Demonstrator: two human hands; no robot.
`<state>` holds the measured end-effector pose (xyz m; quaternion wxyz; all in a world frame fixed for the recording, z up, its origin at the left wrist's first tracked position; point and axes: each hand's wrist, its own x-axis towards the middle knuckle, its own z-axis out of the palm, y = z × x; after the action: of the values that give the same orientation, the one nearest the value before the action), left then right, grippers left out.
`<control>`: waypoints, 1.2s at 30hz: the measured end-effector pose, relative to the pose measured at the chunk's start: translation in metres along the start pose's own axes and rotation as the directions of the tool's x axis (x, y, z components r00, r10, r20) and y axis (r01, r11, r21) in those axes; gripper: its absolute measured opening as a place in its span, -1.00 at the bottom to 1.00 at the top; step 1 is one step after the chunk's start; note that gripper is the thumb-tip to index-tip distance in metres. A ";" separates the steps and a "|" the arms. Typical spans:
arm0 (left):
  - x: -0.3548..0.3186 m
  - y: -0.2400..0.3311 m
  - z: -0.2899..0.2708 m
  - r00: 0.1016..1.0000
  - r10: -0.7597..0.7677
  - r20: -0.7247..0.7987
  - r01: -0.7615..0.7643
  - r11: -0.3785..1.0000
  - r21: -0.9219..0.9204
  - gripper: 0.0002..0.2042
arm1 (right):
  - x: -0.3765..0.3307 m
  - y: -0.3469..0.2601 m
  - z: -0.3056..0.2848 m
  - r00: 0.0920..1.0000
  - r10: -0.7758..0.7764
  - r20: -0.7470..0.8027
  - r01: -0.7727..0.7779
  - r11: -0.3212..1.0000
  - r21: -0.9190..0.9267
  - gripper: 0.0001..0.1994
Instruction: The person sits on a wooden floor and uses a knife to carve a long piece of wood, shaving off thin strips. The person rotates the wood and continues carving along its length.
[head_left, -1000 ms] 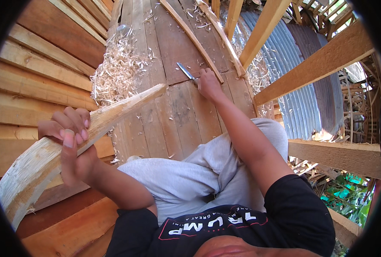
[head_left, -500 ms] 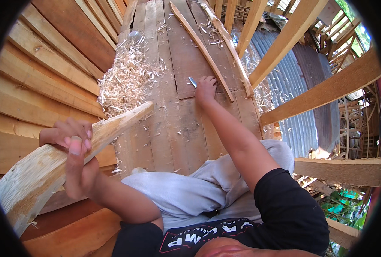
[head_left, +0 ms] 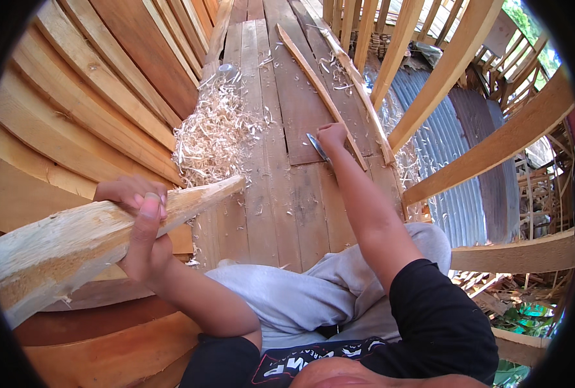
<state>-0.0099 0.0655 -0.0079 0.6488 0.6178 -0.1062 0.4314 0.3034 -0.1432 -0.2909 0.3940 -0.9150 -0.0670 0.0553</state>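
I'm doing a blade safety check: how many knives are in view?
1: the knife, at the right hand, above the floorboards. More could be hidden under the shavings.

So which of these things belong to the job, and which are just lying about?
Job in hand:
tapered timber, held by the left hand
knife, by the right hand; grip unclear

Seemingly just lying about:
wood shavings
corrugated metal
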 end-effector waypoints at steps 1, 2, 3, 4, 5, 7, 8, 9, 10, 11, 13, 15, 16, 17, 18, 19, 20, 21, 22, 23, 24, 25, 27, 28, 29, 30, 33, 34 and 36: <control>0.001 0.002 0.001 1.000 -0.006 -0.022 0.006 1.000 -0.006 -0.82 | 0.004 -0.014 -0.002 1.000 -0.003 0.003 0.002 0.961 0.276 -0.76; 0.000 0.001 0.004 0.999 -0.021 -0.042 0.020 1.000 -0.024 -0.82 | 0.006 -0.024 -0.008 1.000 0.001 0.003 -0.003 0.851 0.525 -0.75; 0.000 0.000 0.005 0.999 -0.027 -0.042 0.026 1.000 -0.013 -0.83 | 0.007 -0.038 -0.008 1.000 0.000 0.008 -0.006 0.673 0.739 -0.74; 0.000 -0.002 0.008 0.999 -0.033 -0.041 0.033 0.999 -0.005 -0.85 | 0.007 -0.051 -0.009 1.000 -0.004 0.012 -0.009 0.444 0.896 -0.73; -0.002 -0.003 0.007 0.998 -0.045 -0.041 0.046 0.999 0.010 -0.86 | 0.002 -0.063 -0.007 1.000 -0.006 0.021 -0.020 0.178 0.984 -0.71; -0.003 0.000 0.000 0.999 -0.034 -0.022 0.035 0.999 0.032 -0.86 | -0.027 -0.113 -0.009 0.902 -0.354 0.249 -0.092 0.406 0.909 -0.78; -0.001 0.000 0.003 1.000 -0.027 -0.007 0.027 1.000 0.016 -0.86 | -0.025 -0.109 -0.015 0.913 -0.311 0.264 -0.054 0.548 0.835 -0.75; -0.002 0.000 0.006 0.999 -0.037 -0.012 0.037 0.999 0.011 -0.85 | -0.023 -0.096 -0.016 0.925 -0.259 0.277 -0.030 0.678 0.735 -0.71; -0.003 0.000 0.009 0.999 -0.048 -0.016 0.048 0.999 0.006 -0.85 | -0.020 -0.080 -0.019 0.938 -0.204 0.281 -0.012 0.789 0.614 -0.67; -0.002 0.001 0.009 0.999 -0.049 -0.022 0.049 0.999 0.009 -0.85 | -0.023 -0.071 -0.025 0.948 -0.158 0.275 0.086 0.963 0.256 -0.68; -0.003 -0.003 0.007 0.998 -0.054 -0.035 0.054 0.998 -0.021 -0.84 | -0.041 -0.036 -0.024 0.980 0.073 0.185 -0.017 0.958 -0.288 -0.65; -0.002 -0.003 0.007 0.998 -0.046 -0.049 0.044 0.998 -0.035 -0.83 | -0.064 -0.015 -0.013 0.948 0.314 -0.044 -0.301 0.850 -0.433 -0.63; -0.002 -0.001 0.008 0.997 -0.044 -0.056 0.043 0.999 -0.028 -0.83 | -0.078 -0.012 -0.007 0.909 0.377 -0.176 -0.416 0.797 -0.437 -0.64; -0.002 -0.002 0.012 0.997 -0.048 -0.059 0.046 0.998 -0.035 -0.83 | -0.085 0.004 -0.004 0.921 0.335 -0.198 -0.388 0.822 -0.417 -0.64; -0.002 -0.003 0.019 0.998 -0.056 -0.028 0.054 0.996 -0.069 -0.82 | -0.088 0.031 -0.001 0.928 0.298 -0.225 -0.367 0.839 -0.402 -0.65; -0.002 -0.005 0.025 0.998 -0.064 0.003 0.064 0.994 -0.092 -0.82 | -0.090 0.046 0.000 0.934 0.262 -0.243 -0.341 0.856 -0.388 -0.65; -0.001 -0.005 0.027 0.997 -0.070 0.031 0.073 0.992 -0.103 -0.82 | -0.092 0.042 -0.003 0.951 0.276 -0.138 -0.308 0.867 -0.392 -0.64; -0.001 -0.006 0.029 0.995 -0.092 0.038 0.096 0.987 -0.126 -0.82 | -0.092 0.037 -0.006 0.958 0.286 -0.033 -0.276 0.877 -0.393 -0.63; -0.003 -0.011 0.030 0.995 -0.097 0.038 0.101 0.985 -0.142 -0.81 | -0.094 0.034 -0.010 0.953 0.294 0.071 -0.245 0.887 -0.391 -0.62; -0.004 -0.017 0.032 0.995 -0.093 0.040 0.099 0.982 -0.159 -0.80 | -0.094 0.028 -0.014 0.946 0.294 0.137 -0.224 0.898 -0.378 -0.62; -0.005 -0.021 0.035 0.995 -0.091 0.043 0.097 0.979 -0.177 -0.80 | -0.096 0.024 -0.018 0.954 0.268 0.132 -0.203 0.906 -0.371 -0.64; -0.007 -0.024 0.040 0.994 -0.092 0.053 0.100 0.980 -0.170 -0.79 | -0.098 0.020 -0.021 0.962 0.243 0.127 -0.183 0.913 -0.364 -0.66; -0.010 -0.032 0.048 0.994 -0.100 0.054 0.108 0.980 -0.169 -0.79 | -0.100 0.014 -0.036 0.978 0.186 0.098 -0.145 0.933 -0.328 -0.68; -0.011 -0.036 0.053 0.993 -0.104 0.055 0.112 0.979 -0.170 -0.79 | -0.099 0.011 -0.047 0.985 0.155 0.075 -0.126 0.946 -0.297 -0.69; -0.014 -0.041 0.060 0.989 -0.128 0.074 0.141 0.970 -0.199 -0.78 | -0.098 0.015 -0.059 0.990 0.134 0.047 -0.116 0.955 -0.271 -0.69; -0.014 -0.043 0.058 0.988 -0.130 0.079 0.143 0.971 -0.193 -0.78 | -0.103 -0.007 -0.069 0.990 0.122 0.068 -0.102 0.966 -0.239 -0.70; -0.017 -0.052 0.063 0.986 -0.145 0.086 0.160 0.966 -0.205 -0.79 | -0.121 -0.040 -0.103 0.995 0.070 0.077 -0.058 0.988 -0.143 -0.72; -0.017 -0.053 0.067 0.986 -0.149 0.075 0.162 0.964 -0.211 -0.79 | -0.127 -0.040 -0.108 0.998 0.029 0.056 -0.023 0.994 -0.105 -0.73; -0.018 -0.052 0.073 0.987 -0.154 0.051 0.161 0.962 -0.222 -0.79 | -0.143 -0.043 -0.117 0.999 -0.012 0.050 0.012 1.000 -0.010 -0.72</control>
<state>0.0441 -0.0001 -0.0411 0.7449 0.5539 -0.1159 0.3533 0.1774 -0.2209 -0.1723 0.3880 -0.9149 -0.0826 0.0755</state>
